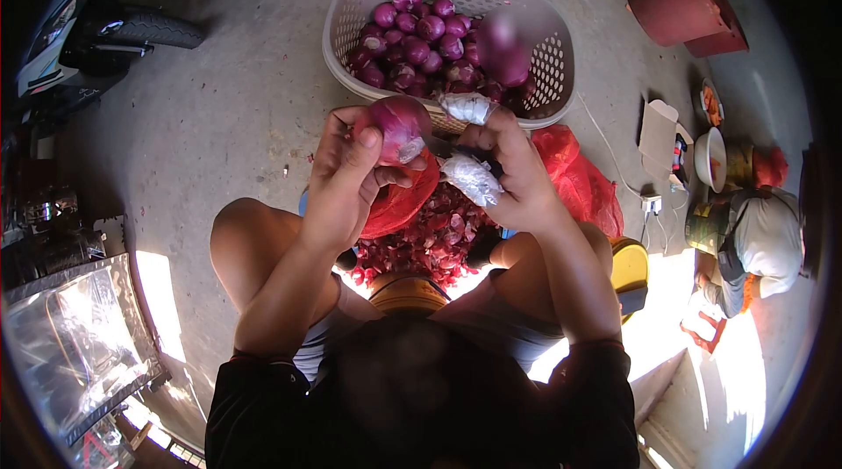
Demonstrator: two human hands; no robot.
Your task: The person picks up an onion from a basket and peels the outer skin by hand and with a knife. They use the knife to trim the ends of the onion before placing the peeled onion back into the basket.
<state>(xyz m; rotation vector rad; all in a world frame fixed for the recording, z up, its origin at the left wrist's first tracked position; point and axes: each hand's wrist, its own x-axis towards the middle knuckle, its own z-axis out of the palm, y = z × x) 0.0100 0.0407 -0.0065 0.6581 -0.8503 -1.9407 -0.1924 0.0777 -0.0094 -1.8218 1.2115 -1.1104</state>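
My left hand (338, 175) is closed around a red onion (393, 125), its pale root end turned toward my right hand. Right beside it, my right hand (519, 175) has its thumb and a finger wrapped in whitish, shiny tape (471, 178). Its fingers are curled in, with something dark between them that I cannot make out. Beyond both hands stands a light plastic basket (340, 35) with many peeled-looking purple onions (430, 28) in it. Below my hands lie a red mesh bag (399, 201) and a heap of dry onion skins (421, 245) between my legs.
Another red mesh bag (574, 175) lies by my right knee, near a yellow object (630, 274). Red tubs (680, 0) stand at upper right. Farther right are an open cardboard box (658, 136), a white bowl (710, 159) and a bending person (765, 236). A motorbike tire (158, 28) is at upper left.
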